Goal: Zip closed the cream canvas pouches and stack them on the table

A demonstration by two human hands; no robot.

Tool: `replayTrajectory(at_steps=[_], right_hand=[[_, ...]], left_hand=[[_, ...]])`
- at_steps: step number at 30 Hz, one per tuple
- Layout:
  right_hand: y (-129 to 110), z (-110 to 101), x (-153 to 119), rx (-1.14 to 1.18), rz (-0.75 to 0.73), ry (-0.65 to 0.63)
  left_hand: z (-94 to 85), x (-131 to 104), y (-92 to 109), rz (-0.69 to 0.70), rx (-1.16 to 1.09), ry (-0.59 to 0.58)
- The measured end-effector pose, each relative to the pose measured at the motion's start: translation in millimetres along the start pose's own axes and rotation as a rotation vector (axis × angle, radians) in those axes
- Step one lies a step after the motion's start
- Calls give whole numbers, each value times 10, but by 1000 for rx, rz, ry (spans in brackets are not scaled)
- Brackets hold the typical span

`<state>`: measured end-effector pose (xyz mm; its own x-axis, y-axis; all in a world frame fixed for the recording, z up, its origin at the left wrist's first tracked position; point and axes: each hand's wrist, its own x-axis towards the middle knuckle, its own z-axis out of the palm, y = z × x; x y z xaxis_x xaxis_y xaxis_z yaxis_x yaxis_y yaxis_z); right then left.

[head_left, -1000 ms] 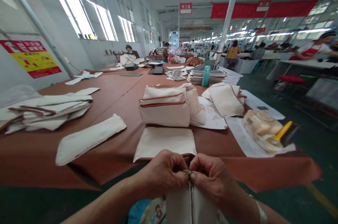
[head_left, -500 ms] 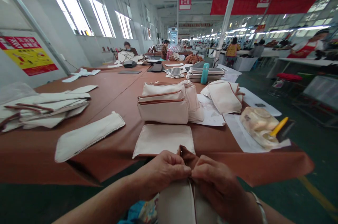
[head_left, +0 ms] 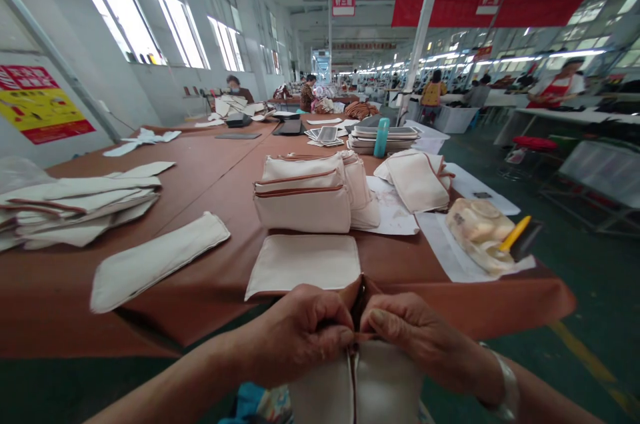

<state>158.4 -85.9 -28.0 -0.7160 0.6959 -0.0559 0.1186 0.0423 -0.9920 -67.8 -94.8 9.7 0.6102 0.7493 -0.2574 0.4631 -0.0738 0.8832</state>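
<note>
A cream bag piece with brown trim hangs upright below the table's front edge. My left hand pinches its brown top edge from the left, thumb against the bent fingers. Close beside it, my right hand grips the same edge from the right. Between the hands the brown inner side shows, with a small shiny bit of metal near the top. A flat cream panel lies on the table just beyond my knuckles. My fingers hide part of the held edge.
Behind the panel stands a stack of cream bags. Another long cream panel and a pile of panels lie left. On the right are a plastic-wrapped container, a yellow-handled brush and a turquoise bottle. Several people work farther back.
My hands have shifted slightly along the bag's top edge, and its brown inner side has spread apart between them. The whole view has swung a little to the right.
</note>
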Motion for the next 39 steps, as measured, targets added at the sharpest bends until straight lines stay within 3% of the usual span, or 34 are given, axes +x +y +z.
replayTrajectory(at_steps=[3, 7, 10, 14, 20, 24, 27, 29, 34, 39], right_hand=[[-57, -12, 19, -76, -23, -69], [-75, 53, 0, -303, -232, 21], [-71, 54, 9, -325, -293, 52], [-103, -10, 42, -163, -210, -81], [-27, -58, 26, 10, -112, -16], [47, -64, 12, 122, -80, -10], [25, -50, 11, 185, -48, -19], [-3, -38, 17, 216, -38, -27], [-26, -19, 40, 222, -30, -12], [-43, -17, 43, 100, -59, -8]], left_hand=[[15, -12, 26, 54, 1, 18], [59, -11, 8, 30, -91, 10], [89, 18, -4, 43, -68, 40], [76, 42, 38, 123, 78, 96], [-72, -92, 113, 159, -15, 65], [-62, -161, 112, 306, 139, 237], [-4, -161, 93, 451, 267, 315], [24, -164, 98, 472, 339, 345], [3, -203, 193, 367, 298, 320], [-66, -124, 146, -5, -24, 108]])
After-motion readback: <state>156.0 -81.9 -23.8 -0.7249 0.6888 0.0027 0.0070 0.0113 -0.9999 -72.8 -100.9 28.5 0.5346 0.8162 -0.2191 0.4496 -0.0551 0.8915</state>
